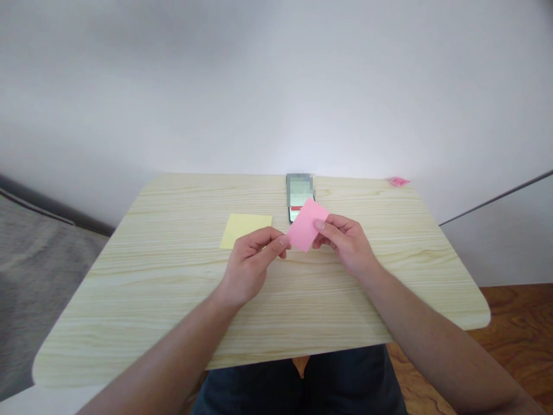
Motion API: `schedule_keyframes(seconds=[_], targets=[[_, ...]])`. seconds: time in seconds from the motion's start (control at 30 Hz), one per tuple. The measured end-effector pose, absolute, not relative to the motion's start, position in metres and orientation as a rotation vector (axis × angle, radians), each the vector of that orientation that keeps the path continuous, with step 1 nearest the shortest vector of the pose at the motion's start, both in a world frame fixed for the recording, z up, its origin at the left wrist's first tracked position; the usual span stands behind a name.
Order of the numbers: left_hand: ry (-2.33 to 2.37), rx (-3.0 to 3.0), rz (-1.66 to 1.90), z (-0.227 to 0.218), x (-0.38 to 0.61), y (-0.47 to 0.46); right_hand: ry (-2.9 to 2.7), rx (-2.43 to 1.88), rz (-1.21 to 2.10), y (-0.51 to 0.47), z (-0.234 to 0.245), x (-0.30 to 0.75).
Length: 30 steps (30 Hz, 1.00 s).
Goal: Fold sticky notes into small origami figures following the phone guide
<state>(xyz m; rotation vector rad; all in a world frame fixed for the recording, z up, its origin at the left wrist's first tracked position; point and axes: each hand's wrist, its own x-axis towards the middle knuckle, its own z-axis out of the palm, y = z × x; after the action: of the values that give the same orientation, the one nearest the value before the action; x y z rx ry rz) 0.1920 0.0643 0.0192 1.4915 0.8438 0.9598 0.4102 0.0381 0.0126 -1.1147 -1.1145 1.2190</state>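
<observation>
Both hands hold a pink sheet of paper point(305, 226) above the middle of the table, tilted so its corners point up and down. My left hand point(258, 257) pinches its left corner between thumb and fingers. On the right edge, my right hand point(345, 239) grips it with the thumb on top and the fingers underneath. A yellow sheet of paper point(245, 226) lies flat on the table behind my left hand, which covers part of it. Just beyond the pink sheet lies a phone point(301, 193) with its screen lit; the paper hides its lower right part.
The pale wood-grain table point(173, 271) has rounded corners, and its back edge meets a white wall point(276, 86). A small folded pink paper piece point(400, 181) sits at the far right corner. My legs point(302, 386) are under the front edge. Grey fabric point(38, 276) shows at left.
</observation>
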Motion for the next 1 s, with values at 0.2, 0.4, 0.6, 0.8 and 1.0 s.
schedule_keyframes(seconds=[0.2, 0.4, 0.6, 0.8, 1.0], targets=[[0.852, 1.489, 0.941, 0.018, 0.192, 0.064, -1.276, -1.115, 1.319, 0.035, 0.016, 0.408], [0.879, 1.508, 1.008, 0.013, 0.190, 0.064, -1.464, -1.135, 1.326, 0.028, 0.017, 0.404], [0.907, 1.495, 1.125, 0.013, 0.191, 0.064, -1.661, -1.235, 1.212, 0.022, 0.017, 0.404], [0.901, 1.522, 1.155, 0.010, 0.191, 0.063, -1.723, -1.265, 1.105, 0.021, 0.020, 0.404], [0.849, 1.571, 1.181, 0.012, 0.190, 0.063, -1.565, -1.169, 0.986, 0.024, 0.020, 0.404]])
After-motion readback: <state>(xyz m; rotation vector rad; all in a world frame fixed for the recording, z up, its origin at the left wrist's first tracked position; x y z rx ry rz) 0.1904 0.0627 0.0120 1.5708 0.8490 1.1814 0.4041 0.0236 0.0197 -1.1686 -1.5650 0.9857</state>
